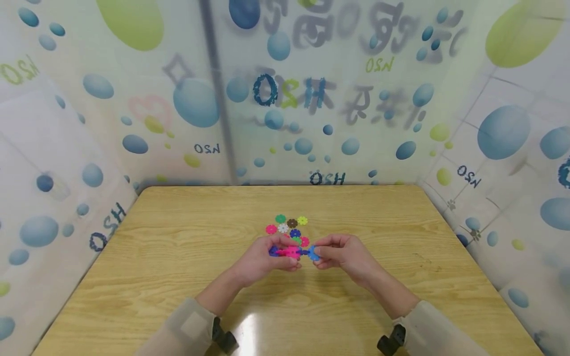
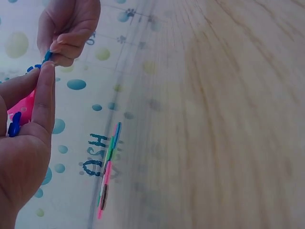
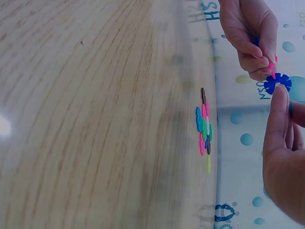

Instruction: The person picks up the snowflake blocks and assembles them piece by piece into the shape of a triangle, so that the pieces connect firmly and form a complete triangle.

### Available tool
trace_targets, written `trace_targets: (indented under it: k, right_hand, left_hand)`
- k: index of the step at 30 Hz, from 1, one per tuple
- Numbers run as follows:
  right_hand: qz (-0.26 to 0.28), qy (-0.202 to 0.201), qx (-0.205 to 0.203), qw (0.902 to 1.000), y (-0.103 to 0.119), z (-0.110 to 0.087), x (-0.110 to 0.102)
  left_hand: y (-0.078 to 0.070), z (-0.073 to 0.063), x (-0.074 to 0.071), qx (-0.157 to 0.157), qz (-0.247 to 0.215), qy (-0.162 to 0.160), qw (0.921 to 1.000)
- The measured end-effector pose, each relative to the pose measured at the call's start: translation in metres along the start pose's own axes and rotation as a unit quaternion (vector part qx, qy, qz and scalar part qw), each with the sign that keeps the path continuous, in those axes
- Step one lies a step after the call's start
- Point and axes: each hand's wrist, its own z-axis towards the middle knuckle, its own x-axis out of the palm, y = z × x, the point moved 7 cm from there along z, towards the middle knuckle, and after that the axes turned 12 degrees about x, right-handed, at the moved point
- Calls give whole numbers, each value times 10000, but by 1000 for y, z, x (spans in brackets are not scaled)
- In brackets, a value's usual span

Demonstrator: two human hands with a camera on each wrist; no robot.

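Pink and dark blue notched plastic discs are joined edge to edge in a short chain between the two hands. My left hand grips the chain around its pink part, and a dark blue disc shows near that palm. With thumb and fingers, my right hand pinches a lighter blue disc at the chain's right end. Beside it, a dark blue disc stands face-on in the right wrist view. Fingers hide part of the chain, so whether the light blue disc is fully slotted in cannot be seen.
Loose discs lie on the wooden table just beyond the hands, among them a green disc, a yellow disc, a brown disc and a white disc. Patterned curtain walls stand behind the table and at both sides.
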Motion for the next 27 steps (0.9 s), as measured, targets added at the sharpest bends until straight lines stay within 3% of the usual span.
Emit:
trace_targets:
  k: [27]
  right_hand:
    - [-285, -94, -83, 9995, -1, -1, -2]
  left_hand:
    - [3, 2, 2, -132, -6, 34, 9999]
